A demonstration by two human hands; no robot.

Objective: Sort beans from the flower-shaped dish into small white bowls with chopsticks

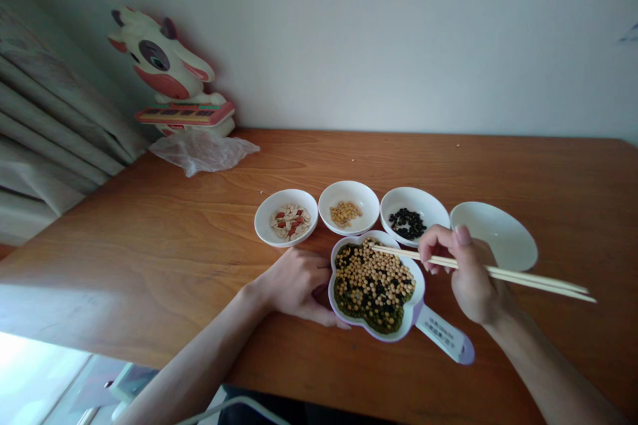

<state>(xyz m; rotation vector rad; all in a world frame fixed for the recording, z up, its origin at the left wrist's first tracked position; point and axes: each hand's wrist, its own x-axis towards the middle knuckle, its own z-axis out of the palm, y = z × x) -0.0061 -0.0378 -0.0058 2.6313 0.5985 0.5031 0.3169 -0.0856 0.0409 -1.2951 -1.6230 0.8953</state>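
My right hand (pixel 471 272) grips a pair of wooden chopsticks (pixel 528 277), whose tips touch the beans near the top of a white and lilac handled bowl (pixel 420 292). Yellow soybeans (pixel 383 265) lie in it among dark and small green beans. My left hand (pixel 302 285) closes round the bowl's left side, thumb along its lower edge, some fingers hidden. Behind stand round white bowls: one with pale and reddish seeds or nuts (pixel 290 221), one with yellow kernels (pixel 345 214), one with black beans (pixel 407 222). A fourth white bowl (pixel 501 236) is partly covered by my right hand.
A cow-shaped toy keyboard (pixel 184 109) stands at the back left by the wall, a clear plastic bag (pixel 204 151) before it. A curtain (pixel 50 126) hangs on the left. The wooden table's (pixel 149 246) front edge runs below my hands, with a pale cable (pixel 244 402) beneath.
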